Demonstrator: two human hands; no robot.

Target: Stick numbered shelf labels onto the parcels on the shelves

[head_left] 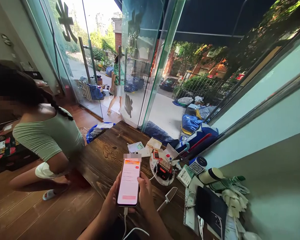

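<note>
Above the near edge of the dark wooden table (107,150), a smartphone (128,181) is held upright between my two hands. Its lit screen shows a mostly white page with an orange strip on top and a pink button at the bottom. My left hand (112,193) wraps its left side. My right hand (145,191) grips the right edge, the thumb lying by the screen. A white charging cable (125,216) hangs from the phone's lower end. Just right of my right hand, a knife (168,198) lies on the table.
A red-and-black device (164,169) stands among papers. Farther right are a QR-code stand (197,165), a black pouch (211,208) and white gloves (233,203). A person in a green top (50,133) is at the left. Glass doors (145,66) stand ahead, with another person (117,80) there.
</note>
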